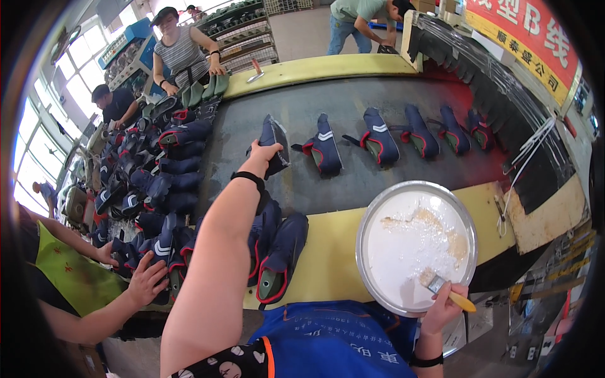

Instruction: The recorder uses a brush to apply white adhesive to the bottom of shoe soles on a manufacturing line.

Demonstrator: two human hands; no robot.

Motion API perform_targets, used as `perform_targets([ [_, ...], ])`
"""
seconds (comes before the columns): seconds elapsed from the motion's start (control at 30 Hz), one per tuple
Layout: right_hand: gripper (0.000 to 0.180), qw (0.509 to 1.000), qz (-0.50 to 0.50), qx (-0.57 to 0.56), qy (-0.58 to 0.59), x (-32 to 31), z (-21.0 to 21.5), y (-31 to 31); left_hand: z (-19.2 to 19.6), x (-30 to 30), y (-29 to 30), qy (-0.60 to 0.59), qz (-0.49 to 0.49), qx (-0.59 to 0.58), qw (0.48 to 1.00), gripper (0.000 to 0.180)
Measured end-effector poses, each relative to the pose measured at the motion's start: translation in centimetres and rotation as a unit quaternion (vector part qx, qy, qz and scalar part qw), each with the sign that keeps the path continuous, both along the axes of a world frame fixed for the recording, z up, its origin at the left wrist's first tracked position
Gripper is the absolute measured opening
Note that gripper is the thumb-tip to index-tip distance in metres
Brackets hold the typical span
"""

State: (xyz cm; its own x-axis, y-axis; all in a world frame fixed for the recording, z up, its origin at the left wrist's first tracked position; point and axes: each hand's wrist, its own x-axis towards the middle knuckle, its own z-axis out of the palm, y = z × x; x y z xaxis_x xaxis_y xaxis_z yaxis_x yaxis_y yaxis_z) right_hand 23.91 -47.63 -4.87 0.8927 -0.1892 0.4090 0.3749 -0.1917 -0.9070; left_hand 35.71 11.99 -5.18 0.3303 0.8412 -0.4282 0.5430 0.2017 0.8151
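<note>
My left hand [266,153] is stretched out over the dark conveyor belt [252,189], its fingers closed round a navy shoe upper [275,135]. In my right hand [443,309] is a paintbrush [436,285] with a yellow handle, its bristles in the white liquid [403,252]. That liquid fills a round metal pan [360,252] with some yellowish crust on top. Several navy uppers with red trim, such as this upper [379,135], lie in a row on the belt. Beside my left forearm, more uppers [283,252] stand on the yellow ledge.
A pile of navy uppers [151,176] covers the left side. At the lower left, a co-worker's hand [148,280] touches uppers. Another person [179,50] handles green shoes [205,91] at the far end. A yellow rail [315,69] edges the belt; black flaps [491,88] hang at right.
</note>
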Motion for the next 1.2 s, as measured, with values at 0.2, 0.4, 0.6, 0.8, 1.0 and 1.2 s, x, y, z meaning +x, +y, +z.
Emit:
perform_targets([
  [0.2, 0.013, 1.000, 0.002, 0.007, -0.001, 0.2, 0.4, 0.4, -6.0, 0.4, 2.8, 0.228, -0.206, 0.171, 0.936, 0.129],
  [0.4, 0.016, 0.999, -0.015, -0.043, 0.006, -0.1, 0.8, 0.5, -3.6, 0.0, 4.4, 0.286, -0.303, 0.167, 0.894, 0.103],
  [0.6, 0.016, 0.998, -0.031, -0.059, 0.003, 0.2, -0.1, -0.6, 3.9, -3.1, 2.7, 0.127, -0.445, 0.274, 0.843, 0.057],
  [0.8, 0.027, 0.994, -0.065, -0.064, -0.066, 1.3, -1.0, -1.3, 14.7, -11.9, -10.3, -0.165, -0.291, 0.337, 0.880, 0.025],
  [1.0, 0.038, 0.987, -0.057, -0.119, -0.087, 2.4, -1.4, -1.5, 22.2, -22.9, -21.8, -0.489, -0.319, 0.436, 0.685, 0.013],
  [1.2, 0.022, 0.998, -0.040, -0.044, -0.008, 1.2, -0.7, -1.1, 23.2, -28.6, -25.9, -0.606, -0.338, 0.502, 0.516, 0.062],
])
